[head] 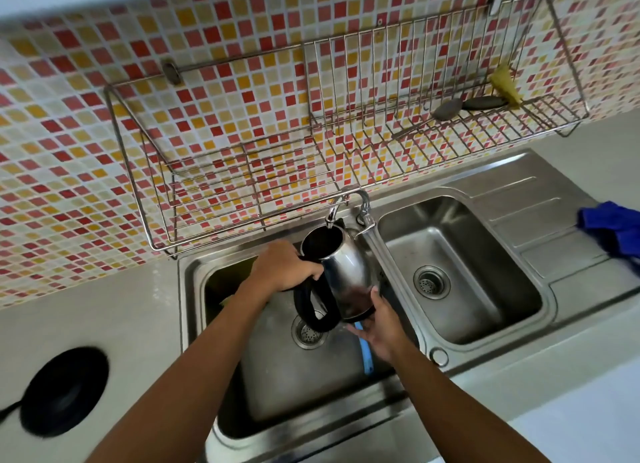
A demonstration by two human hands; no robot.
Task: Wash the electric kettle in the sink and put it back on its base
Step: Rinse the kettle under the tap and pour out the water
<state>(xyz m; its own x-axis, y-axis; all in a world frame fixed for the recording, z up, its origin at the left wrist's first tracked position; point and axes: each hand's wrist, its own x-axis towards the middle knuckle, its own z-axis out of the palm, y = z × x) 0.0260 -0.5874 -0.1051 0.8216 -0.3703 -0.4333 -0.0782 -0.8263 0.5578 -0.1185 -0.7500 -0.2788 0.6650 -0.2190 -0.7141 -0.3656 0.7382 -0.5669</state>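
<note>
Kettle [346, 272] tilts under tap [346, 203] as your left hand [280, 268] grips its handle [311, 310], right hand [381, 324] cupping the likely slick bottom.

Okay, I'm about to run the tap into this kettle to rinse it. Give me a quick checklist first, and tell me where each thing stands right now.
1. Kettle mouth under the faucet spout: ok, the opening sits just below it.
2. Secure hold: ok, the left hand grips the handle and the right hand holds the bottom.
3. Kettle over the left basin, not the counter: ok.
4. Drain strainer uncovered: ok.
5. Water already running: cannot tell.
6. Base away from the sink: ok, it is on the counter to the left. Whether it is dry: cannot tell.
</note>
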